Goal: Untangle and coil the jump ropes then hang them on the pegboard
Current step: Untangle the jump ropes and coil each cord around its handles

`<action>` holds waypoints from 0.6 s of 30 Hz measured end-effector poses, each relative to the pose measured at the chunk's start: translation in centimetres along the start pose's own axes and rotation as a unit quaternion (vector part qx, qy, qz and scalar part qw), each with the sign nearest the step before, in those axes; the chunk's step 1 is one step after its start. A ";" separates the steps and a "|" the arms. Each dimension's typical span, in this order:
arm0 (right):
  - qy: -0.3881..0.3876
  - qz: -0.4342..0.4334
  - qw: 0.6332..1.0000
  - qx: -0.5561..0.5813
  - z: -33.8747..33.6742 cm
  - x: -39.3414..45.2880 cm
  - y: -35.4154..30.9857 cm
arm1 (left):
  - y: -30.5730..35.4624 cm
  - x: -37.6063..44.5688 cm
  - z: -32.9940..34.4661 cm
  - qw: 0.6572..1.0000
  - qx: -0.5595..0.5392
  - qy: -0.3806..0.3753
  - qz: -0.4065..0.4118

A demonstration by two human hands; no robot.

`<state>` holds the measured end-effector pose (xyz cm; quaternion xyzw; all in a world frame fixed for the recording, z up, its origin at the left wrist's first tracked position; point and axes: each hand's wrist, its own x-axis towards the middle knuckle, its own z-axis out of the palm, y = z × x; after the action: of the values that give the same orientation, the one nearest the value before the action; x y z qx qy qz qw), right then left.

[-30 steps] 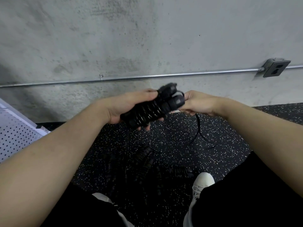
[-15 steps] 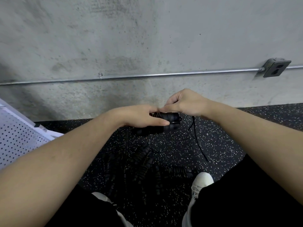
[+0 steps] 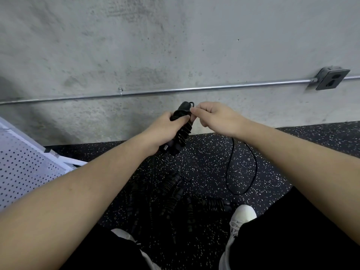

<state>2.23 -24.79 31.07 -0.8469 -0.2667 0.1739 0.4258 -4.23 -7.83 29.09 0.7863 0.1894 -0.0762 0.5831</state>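
My left hand (image 3: 164,130) grips a pair of black ribbed jump rope handles (image 3: 182,131), held upright and tilted slightly right in front of the wall. My right hand (image 3: 211,116) pinches the thin black cord at the top of the handles. That black cord (image 3: 241,168) hangs from my right hand in a loop down to the floor. Several more black jump ropes (image 3: 175,193) lie in a tangled pile on the floor by my feet. A white pegboard (image 3: 23,172) leans at the left edge.
A grey concrete wall stands close ahead, with a metal conduit (image 3: 155,92) running across it to an outlet box (image 3: 331,78) at the right. The floor is black speckled rubber (image 3: 204,158). My white shoes (image 3: 242,217) stand just behind the rope pile.
My left hand turned the handles from lying flat to standing upright and raised them toward the wall. My right hand followed with the cord, and its hanging loop grew wider.
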 end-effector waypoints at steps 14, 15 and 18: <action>-0.082 -0.034 0.992 0.094 -1.9 -1.4 -0.7 | 2.1 -2.3 -0.7 0.970 -0.199 -0.141 0.004; -0.091 -0.031 0.990 0.099 -2.0 -1.5 -0.6 | 2.1 -2.2 -0.9 0.968 -0.207 -0.139 0.001; -0.114 -0.013 0.986 0.118 -2.7 -1.7 -0.1 | 2.5 -2.3 -1.6 0.962 -0.235 -0.138 0.004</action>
<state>2.30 -27.44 32.80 -0.7619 -0.3022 0.2942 0.4915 -5.52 -7.36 32.56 0.6094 0.1160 -0.1351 0.7726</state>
